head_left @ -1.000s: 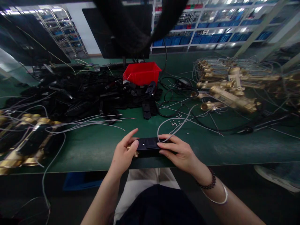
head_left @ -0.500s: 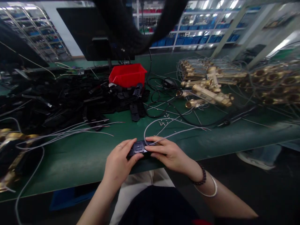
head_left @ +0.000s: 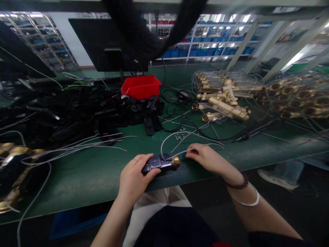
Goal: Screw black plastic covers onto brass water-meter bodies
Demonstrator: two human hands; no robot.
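No text, label, brand, number or sign can be read. On the black housing near the front edge of the workbench, letters cannot be made out, nor on the red bin toward the back edge; the blue bins beyond are too blurred for reading.

black casing, golden end piece, grey wire, red bin, green tabletop
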